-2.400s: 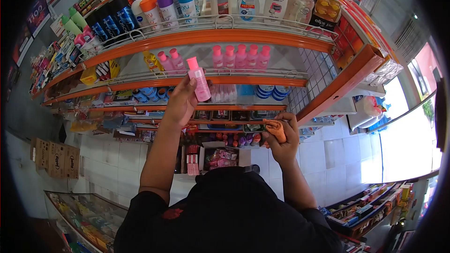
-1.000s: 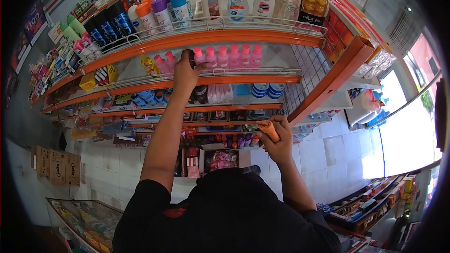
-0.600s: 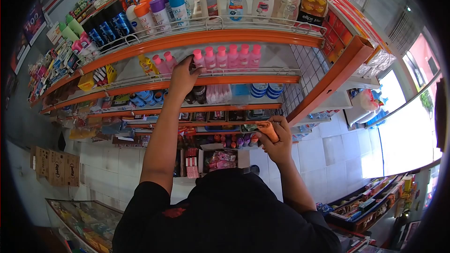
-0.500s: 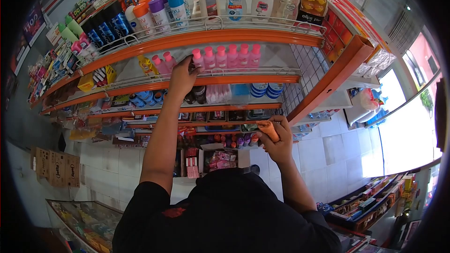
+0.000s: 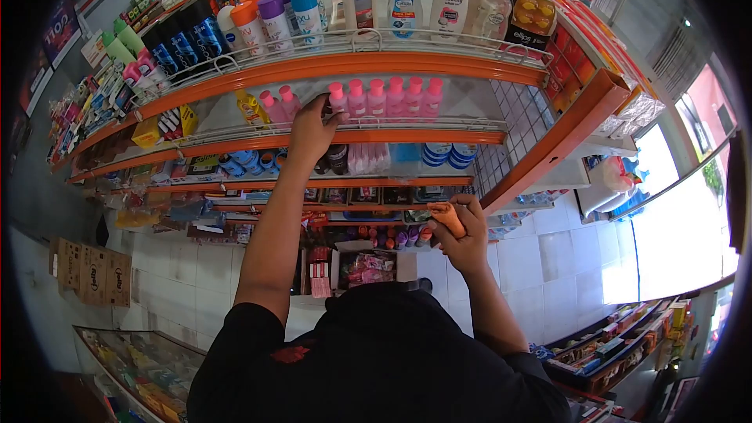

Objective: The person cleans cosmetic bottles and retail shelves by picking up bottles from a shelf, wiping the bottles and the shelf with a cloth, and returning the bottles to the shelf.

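My left hand (image 5: 315, 129) reaches to the second shelf, its thumb and fingers closed around the lower part of a small pink bottle (image 5: 338, 99). This bottle is at the left end of a row of similar pink bottles (image 5: 395, 99) with pink caps. On the other side of the hand stand two more pink bottles (image 5: 272, 106), beside a yellow bottle (image 5: 250, 110). Lower and to the right, my right hand (image 5: 468, 239) grips a rolled orange cloth (image 5: 447, 219) in front of the shelving.
A wire rail (image 5: 439, 122) runs along the shelf's front edge. Taller lotion bottles and spray cans (image 5: 305, 9) stand on the shelf above. An orange post (image 5: 556, 141) rises at the right. Open boxes (image 5: 368, 266) sit on the floor below; a glass case (image 5: 141, 360) is at lower left.
The view has shifted slightly, so the shelves appear a little to the right. My left hand stays at the same pink bottle, and my right hand still holds the cloth.
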`<state>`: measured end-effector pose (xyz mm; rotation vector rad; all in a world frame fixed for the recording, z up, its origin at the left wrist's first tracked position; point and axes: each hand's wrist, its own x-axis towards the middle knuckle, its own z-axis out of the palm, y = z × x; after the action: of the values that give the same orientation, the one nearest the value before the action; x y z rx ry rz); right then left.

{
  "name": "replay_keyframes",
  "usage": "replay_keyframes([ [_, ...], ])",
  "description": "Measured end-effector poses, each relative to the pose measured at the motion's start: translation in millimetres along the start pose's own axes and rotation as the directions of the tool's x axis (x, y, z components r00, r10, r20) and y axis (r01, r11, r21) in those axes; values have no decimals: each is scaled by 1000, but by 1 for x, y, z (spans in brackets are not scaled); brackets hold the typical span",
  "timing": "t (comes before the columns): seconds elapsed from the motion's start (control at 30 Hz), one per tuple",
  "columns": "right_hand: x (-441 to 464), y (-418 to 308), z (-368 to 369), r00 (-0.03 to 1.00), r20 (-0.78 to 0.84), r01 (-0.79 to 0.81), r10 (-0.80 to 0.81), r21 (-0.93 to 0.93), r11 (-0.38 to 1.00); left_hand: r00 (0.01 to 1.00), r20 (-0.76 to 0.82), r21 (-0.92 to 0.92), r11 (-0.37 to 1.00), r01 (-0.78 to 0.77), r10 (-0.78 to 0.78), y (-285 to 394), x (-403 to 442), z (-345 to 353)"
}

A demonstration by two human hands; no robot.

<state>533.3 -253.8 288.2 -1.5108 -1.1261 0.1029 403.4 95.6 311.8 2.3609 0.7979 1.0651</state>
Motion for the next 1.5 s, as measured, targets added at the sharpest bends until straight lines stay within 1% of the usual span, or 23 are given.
replay_keyframes([
  [0.07, 1, -3, -1, 1000, 6, -9, 9, -9, 1000, 1000, -13, 16, 1000, -17, 17, 2, -1, -1],
  [0.17, 3, -3, -2, 999, 7, 37, -36, -45, 998, 1000, -7, -24, 1000, 10, -10, 8, -2, -3],
  [0.27, 2, -3, -2, 998, -1, 57, -57, -47, 997, 999, 13, -25, 999, 42, -41, 9, -2, -4],
  [0.37, 0, -2, -2, 998, -7, 60, -60, -61, 996, 1000, -16, -19, 1000, -3, 3, 5, -2, 0],
  [0.57, -5, 1, -2, 999, -1, 42, -42, -61, 997, 1000, -17, -34, 999, -9, 8, 5, -2, 1],
  [0.67, -9, 7, 1, 1000, -7, -26, 26, 7, 1000, 1000, -5, 24, 1000, 13, -13, 9, -2, -1],
  [0.87, -12, 7, 2, 999, -9, -47, 47, 29, 998, 1000, 4, -13, 1000, -24, 24, 3, -1, 0],
  [0.97, -11, 6, 0, 999, -8, -44, 44, 11, 999, 1000, -5, -101, 995, 21, -22, 8, -3, -1],
  [1.07, -9, 1, -2, 1000, -13, -27, 27, -15, 1000, 981, -142, 7, 992, -129, 129, 3, -8, -2],
  [1.17, -7, 5, -2, 1000, -18, 23, -24, -38, 999, 926, -331, 82, 983, -162, 180, 19, -24, -21],
  [1.27, -8, 10, 1, 1000, -18, -10, 9, -33, 999, 923, -381, 34, 998, 59, -42, 17, -30, -43],
  [1.37, -8, 10, 8, 997, 14, -71, 71, 40, 997, 927, -338, 64, 979, 193, -161, 7, -19, -58],
  [1.47, -4, 10, 12, 998, 39, -60, 58, 54, 997, 926, -304, 159, 947, 280, -223, 3, -11, -60],
  [1.5, -3, 10, 13, 998, 45, -55, 52, 55, 997, 928, -303, 149, 951, 270, -216, 5, -10, -60],
])
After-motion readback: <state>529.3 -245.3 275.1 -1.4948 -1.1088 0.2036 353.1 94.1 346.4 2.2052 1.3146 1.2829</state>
